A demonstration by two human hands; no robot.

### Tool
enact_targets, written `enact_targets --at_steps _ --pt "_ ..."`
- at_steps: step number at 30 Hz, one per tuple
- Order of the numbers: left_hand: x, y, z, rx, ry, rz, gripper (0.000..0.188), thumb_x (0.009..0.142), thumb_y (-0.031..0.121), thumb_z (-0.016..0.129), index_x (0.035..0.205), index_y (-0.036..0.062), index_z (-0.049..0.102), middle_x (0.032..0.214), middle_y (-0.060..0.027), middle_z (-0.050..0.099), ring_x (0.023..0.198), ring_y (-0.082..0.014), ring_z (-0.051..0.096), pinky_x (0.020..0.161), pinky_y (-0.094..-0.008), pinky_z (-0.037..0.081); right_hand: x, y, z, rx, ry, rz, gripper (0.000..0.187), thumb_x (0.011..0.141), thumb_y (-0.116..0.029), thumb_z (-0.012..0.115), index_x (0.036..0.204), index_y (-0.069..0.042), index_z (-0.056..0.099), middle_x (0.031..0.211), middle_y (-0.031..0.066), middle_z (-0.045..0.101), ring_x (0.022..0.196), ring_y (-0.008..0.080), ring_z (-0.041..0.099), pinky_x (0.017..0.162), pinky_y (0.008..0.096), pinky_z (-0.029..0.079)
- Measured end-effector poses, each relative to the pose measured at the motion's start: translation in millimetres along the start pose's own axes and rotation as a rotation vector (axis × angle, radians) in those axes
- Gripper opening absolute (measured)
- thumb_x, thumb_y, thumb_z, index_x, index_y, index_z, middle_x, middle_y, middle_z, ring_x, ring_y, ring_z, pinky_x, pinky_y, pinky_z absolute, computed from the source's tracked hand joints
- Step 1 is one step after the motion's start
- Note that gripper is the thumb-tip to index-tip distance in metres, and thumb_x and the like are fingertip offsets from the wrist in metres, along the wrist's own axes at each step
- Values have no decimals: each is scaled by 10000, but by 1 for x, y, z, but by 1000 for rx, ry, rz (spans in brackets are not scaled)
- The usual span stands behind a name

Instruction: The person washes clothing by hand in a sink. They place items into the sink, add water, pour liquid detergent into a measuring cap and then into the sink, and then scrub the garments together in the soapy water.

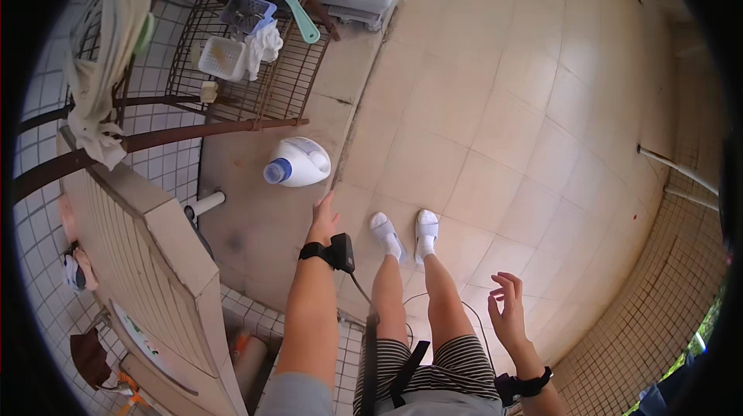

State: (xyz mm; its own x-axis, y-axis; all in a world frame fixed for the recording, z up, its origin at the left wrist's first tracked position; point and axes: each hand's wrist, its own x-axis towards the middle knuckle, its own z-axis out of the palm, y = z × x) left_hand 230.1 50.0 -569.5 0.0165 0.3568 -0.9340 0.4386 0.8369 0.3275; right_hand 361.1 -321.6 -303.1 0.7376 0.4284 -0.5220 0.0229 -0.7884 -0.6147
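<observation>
A white detergent jug point(306, 162) with a blue cap and a side handle stands on the tiled ledge ahead of me. My left hand point(324, 219) reaches forward just short of it, empty, the fingers stretched out with a gap to the jug. Off to the right, my right hand point(507, 311) hangs over the floor, its fingers apart and slightly curled, holding nothing. Each wrist wears a black strap, and the left one carries a small black box point(341, 253).
A rusty wire rack point(279, 87) at the far left bears small plastic baskets point(223, 58), a white cloth and a green brush point(295, 6). Pale cloths point(104, 52) hang on its bar. A ribbed washboard sink point(147, 238) stands at left, near a white pipe point(207, 203).
</observation>
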Motion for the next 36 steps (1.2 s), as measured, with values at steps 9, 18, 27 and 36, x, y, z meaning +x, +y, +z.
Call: enact_targets --at_steps 9,18,27,36 --pt "139 -20 39 -294 200 8 822 690 304 755 1321 183 242 1364 -34 310 1287 -251 207 982 -431 281 20 71 25 62 60 235 373 778 85 503 1134 -23 481 1162 144 433 791 179 568 704 277 476" --pt "158 3 26 -389 587 559 455 663 49 611 1090 -69 507 1083 -142 555 901 -240 557 755 -372 472 28 82 18 54 61 248 325 803 67 486 1116 -22 479 1167 130 445 793 167 575 684 262 458" --pt "43 18 44 -234 253 421 401 740 48 529 1119 -32 426 989 -135 540 831 -211 571 723 -330 486 30 42 -12 14 52 132 271 794 43 524 1055 -32 523 1159 134 447 815 210 563 713 314 485" --pt "-136 -45 73 -29 -17 401 326 694 60 534 1009 -12 494 844 -76 558 703 -134 532 671 -265 439 37 -45 -61 -50 65 -127 224 793 25 542 1007 -41 551 1130 126 476 825 238 577 697 327 492"
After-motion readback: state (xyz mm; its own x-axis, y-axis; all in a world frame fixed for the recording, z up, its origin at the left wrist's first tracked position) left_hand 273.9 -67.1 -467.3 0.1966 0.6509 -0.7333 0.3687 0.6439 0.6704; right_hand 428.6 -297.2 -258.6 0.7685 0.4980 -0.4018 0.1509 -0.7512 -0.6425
